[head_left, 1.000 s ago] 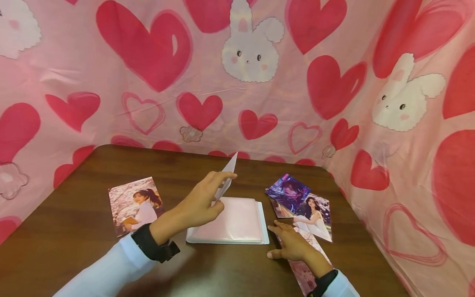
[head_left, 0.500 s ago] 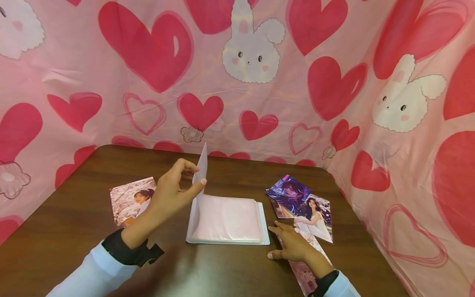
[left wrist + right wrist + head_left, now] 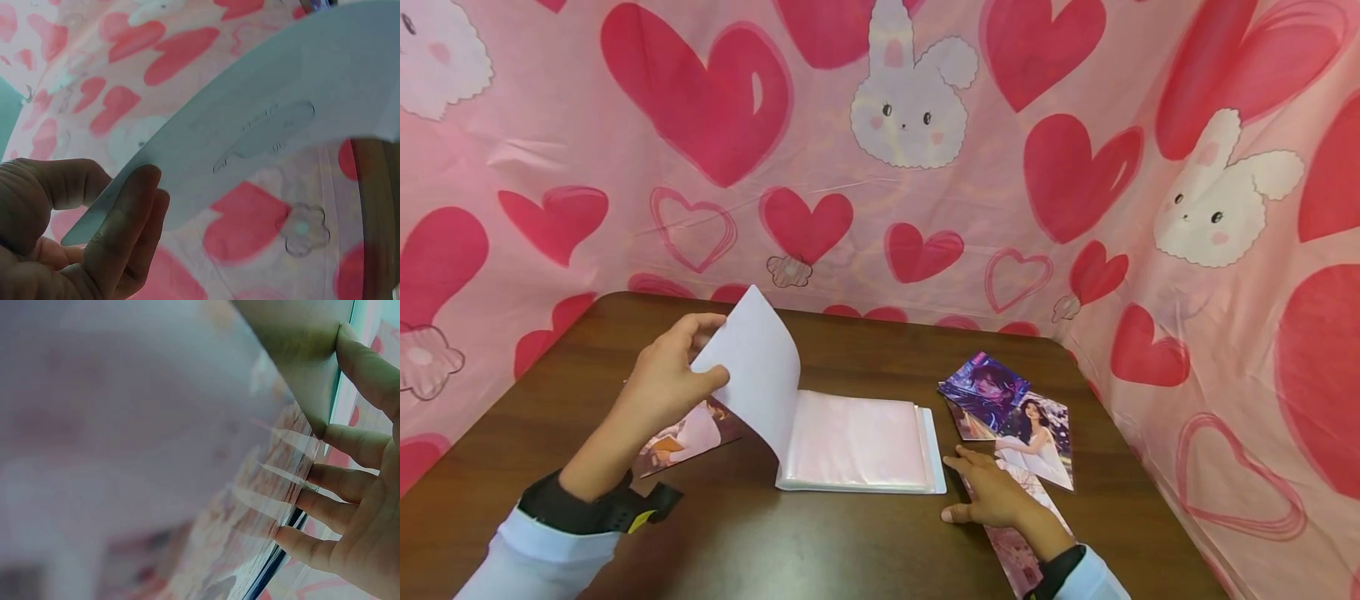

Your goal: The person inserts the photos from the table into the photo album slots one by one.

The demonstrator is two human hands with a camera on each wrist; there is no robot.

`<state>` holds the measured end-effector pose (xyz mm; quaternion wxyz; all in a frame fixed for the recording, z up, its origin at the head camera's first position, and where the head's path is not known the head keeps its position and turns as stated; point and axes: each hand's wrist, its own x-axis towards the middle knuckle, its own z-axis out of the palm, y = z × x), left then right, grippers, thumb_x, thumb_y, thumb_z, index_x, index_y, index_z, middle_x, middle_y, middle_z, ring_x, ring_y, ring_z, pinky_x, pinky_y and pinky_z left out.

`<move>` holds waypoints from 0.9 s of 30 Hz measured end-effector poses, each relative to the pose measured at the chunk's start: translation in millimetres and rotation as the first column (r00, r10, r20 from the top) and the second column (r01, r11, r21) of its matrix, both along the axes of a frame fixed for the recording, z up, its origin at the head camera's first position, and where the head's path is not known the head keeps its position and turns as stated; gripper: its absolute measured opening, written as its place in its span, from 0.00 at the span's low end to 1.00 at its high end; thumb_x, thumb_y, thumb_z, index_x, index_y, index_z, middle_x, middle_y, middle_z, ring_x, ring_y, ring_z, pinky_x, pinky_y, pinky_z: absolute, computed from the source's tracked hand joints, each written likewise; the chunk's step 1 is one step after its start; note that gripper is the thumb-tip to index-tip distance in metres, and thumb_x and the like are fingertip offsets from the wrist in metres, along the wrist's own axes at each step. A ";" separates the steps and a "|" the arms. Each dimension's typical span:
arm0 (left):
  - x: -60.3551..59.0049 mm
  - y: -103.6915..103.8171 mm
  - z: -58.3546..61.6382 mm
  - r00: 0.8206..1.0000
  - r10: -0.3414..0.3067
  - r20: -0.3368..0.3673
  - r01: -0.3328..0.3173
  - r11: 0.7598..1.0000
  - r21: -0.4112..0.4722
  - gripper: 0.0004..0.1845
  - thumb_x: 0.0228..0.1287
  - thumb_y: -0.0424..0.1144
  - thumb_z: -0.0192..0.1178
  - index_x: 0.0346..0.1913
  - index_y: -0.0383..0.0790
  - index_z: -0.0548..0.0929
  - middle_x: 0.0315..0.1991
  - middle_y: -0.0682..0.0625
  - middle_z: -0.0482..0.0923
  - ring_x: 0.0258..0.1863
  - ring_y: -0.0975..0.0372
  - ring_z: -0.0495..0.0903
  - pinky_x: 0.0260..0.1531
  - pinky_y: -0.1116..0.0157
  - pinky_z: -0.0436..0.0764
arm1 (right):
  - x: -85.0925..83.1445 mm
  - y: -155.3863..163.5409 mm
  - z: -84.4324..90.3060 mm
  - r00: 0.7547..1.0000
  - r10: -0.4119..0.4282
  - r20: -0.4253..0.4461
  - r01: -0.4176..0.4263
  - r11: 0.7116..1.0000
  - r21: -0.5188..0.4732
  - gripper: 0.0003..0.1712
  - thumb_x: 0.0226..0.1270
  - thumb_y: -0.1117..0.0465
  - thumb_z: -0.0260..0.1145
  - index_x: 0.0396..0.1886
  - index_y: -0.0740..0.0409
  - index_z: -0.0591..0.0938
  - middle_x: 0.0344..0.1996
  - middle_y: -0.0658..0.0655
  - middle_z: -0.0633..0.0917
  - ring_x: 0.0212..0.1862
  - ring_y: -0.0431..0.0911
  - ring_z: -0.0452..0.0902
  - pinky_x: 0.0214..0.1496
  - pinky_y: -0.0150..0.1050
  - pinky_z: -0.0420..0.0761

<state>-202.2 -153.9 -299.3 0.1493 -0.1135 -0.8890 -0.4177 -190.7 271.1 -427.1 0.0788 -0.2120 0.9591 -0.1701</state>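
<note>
While our left hand (image 3: 658, 383) pinches the white cover (image 3: 756, 367) of the photo album (image 3: 861, 446) and holds it lifted and curved leftward, our right hand (image 3: 988, 492) rests flat, fingers relaxed, on a photo (image 3: 1022, 533) just beside the album's right edge on the table (image 3: 850, 550).

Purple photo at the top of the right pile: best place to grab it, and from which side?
Judging by its pose, take the purple photo at its far-left corner, coming from the album side. It lies flat on the table, topmost, with that corner jutting past the other photos. The right hand lies open nearest, beside the pile, so it would pinch the edge most easily.
</note>
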 end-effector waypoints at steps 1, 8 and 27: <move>-0.2 -3.5 -0.8 1.000 0.000 0.008 0.000 1.000 -0.004 0.31 0.50 0.29 0.62 0.60 0.31 0.66 0.38 0.38 0.76 0.37 0.47 0.76 0.25 0.60 0.76 | 0.3 0.1 0.1 1.000 -0.001 0.000 0.001 1.000 0.000 0.45 0.46 0.44 0.74 0.60 0.65 0.72 0.61 0.74 0.64 0.60 0.70 0.59 0.54 0.67 0.61; -2.2 -16.6 -5.5 0.999 0.022 0.030 -0.021 1.000 -0.022 0.30 0.50 0.30 0.65 0.57 0.28 0.67 0.38 0.37 0.75 0.35 0.47 0.76 0.24 0.62 0.78 | 0.6 1.9 1.7 1.000 -0.005 0.009 0.005 1.000 -0.006 0.46 0.46 0.44 0.74 0.60 0.66 0.71 0.61 0.74 0.64 0.60 0.70 0.58 0.54 0.67 0.61; -12.2 -59.4 -20.4 0.977 0.042 0.209 0.011 0.969 -0.245 0.45 0.46 0.38 0.72 0.59 0.17 0.57 0.42 0.24 0.69 0.36 0.39 0.73 0.31 0.45 0.78 | -2.2 0.5 1.5 0.999 -0.017 0.040 0.017 1.000 0.015 0.46 0.47 0.44 0.74 0.61 0.65 0.71 0.62 0.73 0.64 0.61 0.70 0.58 0.55 0.67 0.60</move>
